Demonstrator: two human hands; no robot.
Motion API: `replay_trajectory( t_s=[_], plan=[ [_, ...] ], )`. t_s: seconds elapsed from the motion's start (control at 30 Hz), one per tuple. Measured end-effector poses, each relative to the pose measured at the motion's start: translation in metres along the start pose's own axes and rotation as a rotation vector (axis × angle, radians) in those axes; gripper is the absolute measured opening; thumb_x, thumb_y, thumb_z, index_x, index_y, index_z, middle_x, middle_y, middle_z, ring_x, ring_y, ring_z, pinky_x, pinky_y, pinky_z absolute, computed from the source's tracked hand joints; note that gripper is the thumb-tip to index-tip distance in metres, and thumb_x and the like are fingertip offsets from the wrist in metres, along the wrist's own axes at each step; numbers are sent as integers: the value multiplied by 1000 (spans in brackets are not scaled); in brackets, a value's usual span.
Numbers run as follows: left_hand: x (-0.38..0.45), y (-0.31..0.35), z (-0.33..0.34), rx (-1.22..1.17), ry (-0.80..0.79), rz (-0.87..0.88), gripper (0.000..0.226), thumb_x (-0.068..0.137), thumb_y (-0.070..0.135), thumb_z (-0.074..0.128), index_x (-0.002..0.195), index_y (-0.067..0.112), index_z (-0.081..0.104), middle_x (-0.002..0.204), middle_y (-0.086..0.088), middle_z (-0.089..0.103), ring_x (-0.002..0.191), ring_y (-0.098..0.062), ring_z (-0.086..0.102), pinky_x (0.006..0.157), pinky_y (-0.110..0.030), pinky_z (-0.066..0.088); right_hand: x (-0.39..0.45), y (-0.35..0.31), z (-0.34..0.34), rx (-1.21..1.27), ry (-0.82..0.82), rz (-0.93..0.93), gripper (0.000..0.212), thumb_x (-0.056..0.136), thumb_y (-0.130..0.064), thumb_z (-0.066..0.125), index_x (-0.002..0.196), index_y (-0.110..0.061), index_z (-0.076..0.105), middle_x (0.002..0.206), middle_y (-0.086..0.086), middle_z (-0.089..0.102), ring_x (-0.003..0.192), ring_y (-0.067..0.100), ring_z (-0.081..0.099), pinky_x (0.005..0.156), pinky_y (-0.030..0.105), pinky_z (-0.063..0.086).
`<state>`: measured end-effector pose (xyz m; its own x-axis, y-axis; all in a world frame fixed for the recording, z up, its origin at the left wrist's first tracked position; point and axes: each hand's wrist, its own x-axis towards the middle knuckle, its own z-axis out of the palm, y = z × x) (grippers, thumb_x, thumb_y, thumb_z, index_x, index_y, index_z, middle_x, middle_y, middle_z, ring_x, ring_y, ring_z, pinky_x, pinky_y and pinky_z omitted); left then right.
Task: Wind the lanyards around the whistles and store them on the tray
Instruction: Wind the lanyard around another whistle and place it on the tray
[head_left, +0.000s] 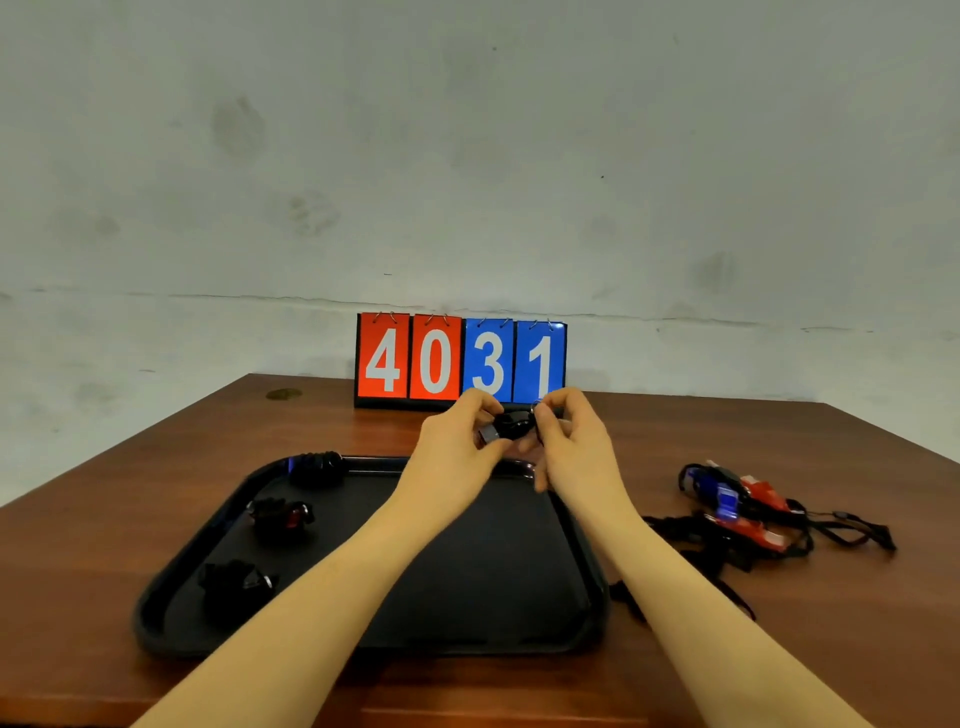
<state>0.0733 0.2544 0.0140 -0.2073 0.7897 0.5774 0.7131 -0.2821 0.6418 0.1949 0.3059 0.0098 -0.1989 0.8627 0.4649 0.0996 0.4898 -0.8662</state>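
Matt black plastic tray (171, 618) on smooth glossy wooden table (779, 649).

three wound whistles (316, 467) on one black tray (587, 561), one more whistle (506, 428) held up in two hands (457, 441), a tangled pile of unwound ones (737, 501) (can't count those), one flip scoreboard (460, 358) with four number cards

Both bare forearms reach forward, converging toward centre, hands raised, close together, fingertips nearly meeting. Left hand (457, 441): fingers curled, thumb and fingertips pinching one end of small black plastic whistle (506, 427). Right hand (569, 441): fingers curled, pinching whistle's other end, lower fingers loosely bent beneath.
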Motion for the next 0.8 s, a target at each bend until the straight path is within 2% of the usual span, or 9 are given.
replay_trajectory(
  t_s=[0.1,0.2,0.3,0.4,0.47,0.57,0.63,0.7,0.8],
  plan=[
    [10,-12,-3,-26,30,-5,25,84,12,64,103,22,54,94,11,56,80,-2,55,68,-7,43,12,4,12,-45,33,-15,7,96,-19,45,92,-16,51,73,9,60,62,14,54,53,15,45],
    [22,-19,-6,-107,44,-36,19,86,10,60,99,24,60,97,12,60,86,-1,58,71,-7,43,25,8,20,-47,36,2,10,96,-19,45,93,-12,51,69,5,53,62,14,47,51,18,41],
    [32,-27,-9,-133,59,-85,16,89,9,57,96,21,65,93,10,62,85,-2,59,73,-7,43,38,10,26,-82,43,-4,10,95,-22,47,92,-14,53,76,8,56,65,14,47,55,20,38],
    [35,-34,-11,-143,83,-143,22,86,12,62,107,18,62,82,13,62,79,1,59,70,-7,41,46,14,30,-75,26,-33,9,95,-22,49,91,-15,54,86,15,62,74,15,53,59,16,41],
    [32,-39,-11,-169,71,-181,25,83,13,65,109,14,63,78,13,62,80,0,59,72,-10,42,47,17,31,-60,15,-50,9,95,-21,49,91,-15,54,84,13,62,75,14,55,61,14,41],
    [30,-44,-9,-140,54,-184,19,83,12,66,102,14,67,90,6,64,84,-3,59,75,-13,44,44,20,34,4,-4,-47,9,95,-19,47,91,-16,54,70,1,57,66,6,53,58,9,42],
    [30,-47,-8,-121,71,-187,14,85,13,64,98,17,65,93,7,64,82,-2,58,71,-11,42,42,20,34,63,-6,-37,10,96,-20,47,89,-19,54,68,-2,58,69,7,56,66,12,45],
    [30,-49,-8,-163,78,-203,11,87,12,60,96,18,61,92,6,64,81,-5,61,69,-13,47,42,19,32,85,-14,-45,11,95,-20,48,87,-20,55,68,-3,60,75,9,59,72,17,46],
    [26,-48,-10,-327,50,-226,11,89,7,56,96,15,59,91,-2,66,72,-8,67,62,-14,54,39,20,28,45,-45,-70,9,94,-21,49,91,-18,57,68,-3,59,70,9,56,62,10,44]
  ],
)
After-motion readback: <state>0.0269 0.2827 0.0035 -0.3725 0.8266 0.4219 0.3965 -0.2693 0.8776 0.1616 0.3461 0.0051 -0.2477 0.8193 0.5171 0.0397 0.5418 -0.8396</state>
